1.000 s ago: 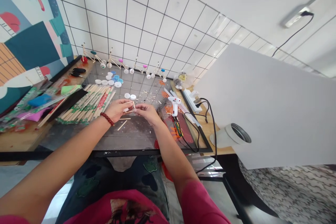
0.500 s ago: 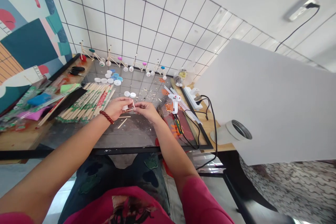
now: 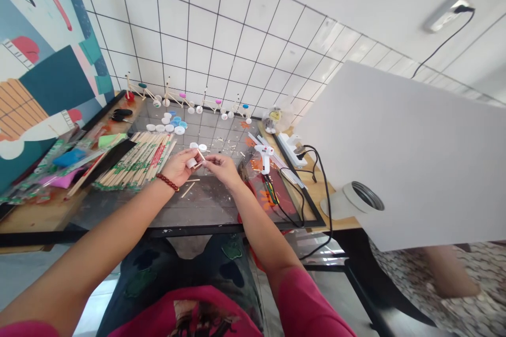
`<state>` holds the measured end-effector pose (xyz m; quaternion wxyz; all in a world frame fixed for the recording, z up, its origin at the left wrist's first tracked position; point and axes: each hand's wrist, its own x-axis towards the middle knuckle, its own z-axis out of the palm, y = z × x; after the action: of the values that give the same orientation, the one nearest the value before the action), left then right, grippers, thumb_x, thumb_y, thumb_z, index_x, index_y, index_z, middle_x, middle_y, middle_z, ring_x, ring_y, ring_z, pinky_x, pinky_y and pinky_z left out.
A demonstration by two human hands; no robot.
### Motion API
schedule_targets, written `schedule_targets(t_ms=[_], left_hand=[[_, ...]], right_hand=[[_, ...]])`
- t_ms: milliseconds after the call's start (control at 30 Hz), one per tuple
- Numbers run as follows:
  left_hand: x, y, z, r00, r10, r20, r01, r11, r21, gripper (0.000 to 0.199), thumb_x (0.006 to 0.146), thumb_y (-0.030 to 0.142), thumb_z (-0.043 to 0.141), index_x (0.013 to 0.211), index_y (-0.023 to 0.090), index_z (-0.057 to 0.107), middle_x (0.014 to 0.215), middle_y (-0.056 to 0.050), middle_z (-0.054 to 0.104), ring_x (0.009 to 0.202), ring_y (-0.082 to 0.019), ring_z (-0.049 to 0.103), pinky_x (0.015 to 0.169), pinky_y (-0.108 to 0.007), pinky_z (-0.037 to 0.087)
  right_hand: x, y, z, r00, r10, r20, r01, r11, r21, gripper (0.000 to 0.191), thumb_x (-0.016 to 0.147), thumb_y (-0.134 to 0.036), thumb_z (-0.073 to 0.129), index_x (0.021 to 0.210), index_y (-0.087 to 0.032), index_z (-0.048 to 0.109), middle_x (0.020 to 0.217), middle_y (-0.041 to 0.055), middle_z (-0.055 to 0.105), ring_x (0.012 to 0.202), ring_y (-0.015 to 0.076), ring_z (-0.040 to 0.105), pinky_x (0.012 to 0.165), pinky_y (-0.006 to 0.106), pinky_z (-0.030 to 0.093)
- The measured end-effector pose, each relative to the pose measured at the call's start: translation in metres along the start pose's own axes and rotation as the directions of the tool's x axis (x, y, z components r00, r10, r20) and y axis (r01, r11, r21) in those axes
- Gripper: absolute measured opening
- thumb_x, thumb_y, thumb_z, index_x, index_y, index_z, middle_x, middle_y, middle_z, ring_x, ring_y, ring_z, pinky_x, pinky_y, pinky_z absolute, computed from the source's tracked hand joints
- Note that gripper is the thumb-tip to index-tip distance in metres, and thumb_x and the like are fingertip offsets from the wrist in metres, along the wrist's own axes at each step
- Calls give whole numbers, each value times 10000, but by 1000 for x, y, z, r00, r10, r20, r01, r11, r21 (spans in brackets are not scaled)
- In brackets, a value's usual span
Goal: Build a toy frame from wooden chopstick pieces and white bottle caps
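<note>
My left hand (image 3: 179, 167), with a beaded bracelet on its wrist, is closed on a white bottle cap (image 3: 191, 162). My right hand (image 3: 222, 170) pinches a short wooden stick (image 3: 201, 155) right beside that cap; whether the two are joined I cannot make out. Just beyond my fingers lie two white caps (image 3: 202, 147). A pair of loose stick pieces (image 3: 188, 190) rests on the glass tabletop (image 3: 209, 205) below my left hand. Left of it is a row of wrapped wooden chopsticks (image 3: 136, 160).
Small stick-and-cap models (image 3: 197, 105) stand along the gridded wall. White and blue caps (image 3: 169, 127) cluster behind the chopsticks. A glue gun (image 3: 264, 157), its cord and a power strip (image 3: 291, 148) are at right, near a large white panel (image 3: 395, 158). Plastic-wrapped clay (image 3: 67, 158) lies far left.
The view has shifted slightly, so the table sits a bit lower and further right. Both hands stay together, with the stick tilted more. A blurred limb appears at lower right.
</note>
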<state>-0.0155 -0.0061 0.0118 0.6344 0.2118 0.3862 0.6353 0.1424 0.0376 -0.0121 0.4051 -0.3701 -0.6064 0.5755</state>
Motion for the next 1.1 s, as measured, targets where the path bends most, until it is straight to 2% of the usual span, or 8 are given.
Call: schedule_targets(t_ms=[167, 267, 400, 667, 967, 1100], left_hand=[[0, -1, 4, 998, -57, -10, 56, 993, -105, 52, 838, 133, 787, 818, 123, 740, 737, -34, 712, 672, -138, 684, 685, -272, 625], [-2, 2, 7, 996, -88, -21, 83, 985, -150, 70, 886, 145, 741, 823, 115, 738, 786, -62, 738, 720, -157, 716, 714, -291, 644], [-3, 4, 6, 999, -54, 8, 54, 993, -107, 32, 851, 73, 746, 841, 103, 753, 791, -63, 741, 713, -148, 711, 703, -266, 632], [0, 2, 1, 998, -56, 0, 56, 997, -56, 171, 727, 20, 826, 735, 139, 704, 735, -36, 731, 680, -140, 698, 683, -256, 605], [-1, 2, 4, 999, -53, -14, 52, 998, -42, 133, 718, -2, 819, 790, 100, 776, 720, -27, 729, 607, -95, 650, 629, -208, 575], [-2, 3, 4, 998, -61, -17, 60, 997, -50, 133, 738, 15, 813, 810, 121, 778, 733, -30, 732, 629, -114, 656, 657, -244, 600]], right_hand=[[0, -4, -2, 999, 13, -42, -13, 1000, 2, 329, 666, -479, 875, 823, -202, 792, 710, 4, 726, 644, 139, 620, 668, 275, 516], [-2, -10, -3, 997, 43, -65, -43, 999, 5, 300, 666, -453, 858, 795, -194, 778, 696, 4, 723, 639, 134, 620, 671, 275, 526], [-4, -14, -2, 994, 88, -67, -88, 996, -2, 245, 678, -406, 839, 756, -187, 763, 666, 7, 720, 620, 129, 616, 660, 269, 529], [-3, -12, 0, 991, 82, -108, -84, 996, -12, 249, 725, -431, 819, 767, -190, 771, 672, 14, 733, 617, 131, 629, 646, 261, 526], [-3, -10, 4, 994, 49, -99, -49, 999, 7, 266, 725, -442, 832, 811, -196, 778, 680, 2, 734, 636, 141, 652, 676, 279, 543], [-4, -9, 5, 995, 25, -99, -23, 1000, 21, 287, 729, -470, 823, 817, -201, 776, 687, -1, 732, 651, 146, 657, 686, 284, 546]])
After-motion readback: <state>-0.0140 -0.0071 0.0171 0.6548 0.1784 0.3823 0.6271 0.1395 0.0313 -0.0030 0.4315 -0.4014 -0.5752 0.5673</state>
